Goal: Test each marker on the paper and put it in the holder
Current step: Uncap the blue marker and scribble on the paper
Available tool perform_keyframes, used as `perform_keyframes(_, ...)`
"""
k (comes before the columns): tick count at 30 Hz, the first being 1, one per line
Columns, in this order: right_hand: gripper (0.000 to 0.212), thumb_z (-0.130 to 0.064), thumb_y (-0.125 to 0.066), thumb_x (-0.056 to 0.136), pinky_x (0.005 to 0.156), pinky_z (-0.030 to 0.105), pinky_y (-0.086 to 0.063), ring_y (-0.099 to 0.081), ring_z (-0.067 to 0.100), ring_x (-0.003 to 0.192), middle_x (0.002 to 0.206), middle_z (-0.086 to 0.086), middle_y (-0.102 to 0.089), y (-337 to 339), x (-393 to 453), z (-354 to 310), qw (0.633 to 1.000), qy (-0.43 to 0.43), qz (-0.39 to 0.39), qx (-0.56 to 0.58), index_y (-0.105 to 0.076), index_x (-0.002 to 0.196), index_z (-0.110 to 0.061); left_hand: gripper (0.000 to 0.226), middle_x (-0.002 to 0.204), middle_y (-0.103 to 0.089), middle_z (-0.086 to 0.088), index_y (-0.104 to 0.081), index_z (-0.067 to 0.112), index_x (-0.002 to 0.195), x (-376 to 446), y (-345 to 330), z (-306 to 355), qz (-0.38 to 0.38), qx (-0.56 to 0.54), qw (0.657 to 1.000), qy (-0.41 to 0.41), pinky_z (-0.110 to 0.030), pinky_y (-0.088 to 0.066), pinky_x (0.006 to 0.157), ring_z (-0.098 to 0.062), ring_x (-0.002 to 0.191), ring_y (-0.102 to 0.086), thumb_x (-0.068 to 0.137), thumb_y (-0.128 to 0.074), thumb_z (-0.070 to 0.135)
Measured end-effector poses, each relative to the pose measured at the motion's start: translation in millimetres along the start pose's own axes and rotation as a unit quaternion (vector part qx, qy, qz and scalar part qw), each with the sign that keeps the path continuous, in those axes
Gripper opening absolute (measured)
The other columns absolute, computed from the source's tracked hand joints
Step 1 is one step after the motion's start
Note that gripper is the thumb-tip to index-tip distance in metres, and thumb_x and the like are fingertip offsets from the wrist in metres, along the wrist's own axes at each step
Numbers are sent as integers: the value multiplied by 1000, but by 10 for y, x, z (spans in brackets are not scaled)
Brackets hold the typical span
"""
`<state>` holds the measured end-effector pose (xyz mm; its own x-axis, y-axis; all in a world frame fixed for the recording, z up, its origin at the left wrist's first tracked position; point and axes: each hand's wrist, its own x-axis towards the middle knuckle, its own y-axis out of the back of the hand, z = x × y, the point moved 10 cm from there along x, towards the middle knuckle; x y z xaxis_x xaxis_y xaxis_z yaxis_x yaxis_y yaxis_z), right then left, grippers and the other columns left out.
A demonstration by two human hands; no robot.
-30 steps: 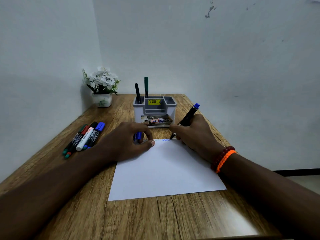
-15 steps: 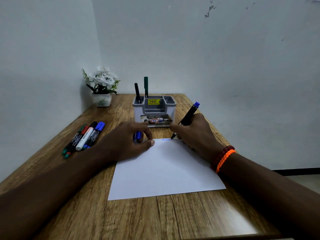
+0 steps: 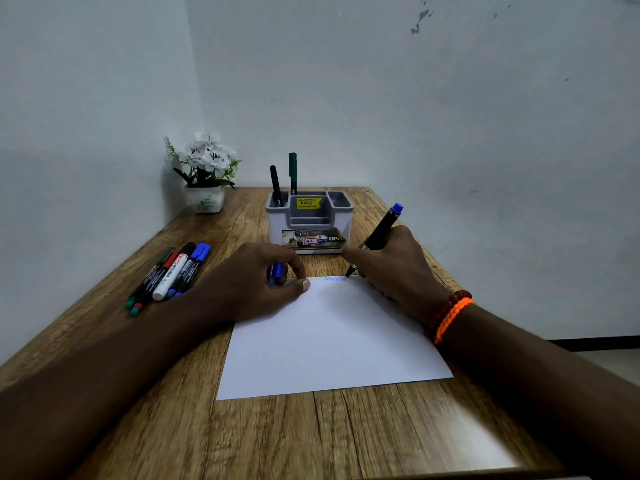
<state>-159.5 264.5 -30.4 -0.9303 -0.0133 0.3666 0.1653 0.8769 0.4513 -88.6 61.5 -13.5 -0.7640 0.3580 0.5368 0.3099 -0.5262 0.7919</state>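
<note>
Gripping the blue marker [image 3: 380,233] mid-barrel, the right hand [image 3: 394,268] holds its tip on the paper [image 3: 329,341]; the left hand [image 3: 256,282] pinches the cap [image 3: 277,270]. Light, stiff, probably slippery plastic

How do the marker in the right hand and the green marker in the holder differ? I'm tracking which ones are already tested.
The blue marker is gripped by the right hand, slanted, uncapped, its tip at the blue scribble on the paper; the green marker stands nearly upright in the holder, untouched. The blue marker has a blue end, the green marker a green top. Both have dark barrels.
</note>
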Motion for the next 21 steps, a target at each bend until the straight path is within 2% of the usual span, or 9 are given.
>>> perform_keyframes(7,36,-38,-81,77,60,42,-54,-66,23,67,71,9,-68,0,-16,-14,1000,-4,-9,3,-69,80,-4,14,65,-57,11,-74,34,93,10,-8,-6,-1,0,1000,-2,-19,-35,53,-13,65,-55,87,-77,46)
perform_keyframes(13,36,-37,-81,77,61,49,-58,-67,27,67,74,12,-70,53,-21,-18,1000,-12,6,-2,-70,83,-3,15,68,-59,9,-73,36,93,3,-20,-29,-1,-4,1000,0,-30,-44,54,-16,65,-56,87,-75,50)
perform_keyframes(16,36,-37,-82,77,63,46,-57,-70,28,73,75,11,-69,56,-20,-32,1000,-8,5,-9,-69,84,-3,16,68,-59,10,-73,36,94,6,-25,-42,-3,-1,1000,2,-27,-42,54,-15,66,-56,87,-75,50)
perform_keyframes(21,36,-36,-81,76,61,43,-55,-65,22,67,68,5,-65,62,-23,-19,1000,-9,4,-8,-69,81,-2,16,68,-59,12,-74,35,95,15,-30,-45,-5,1,1000,1,-22,-39,54,-13,66,-56,87,-76,49)
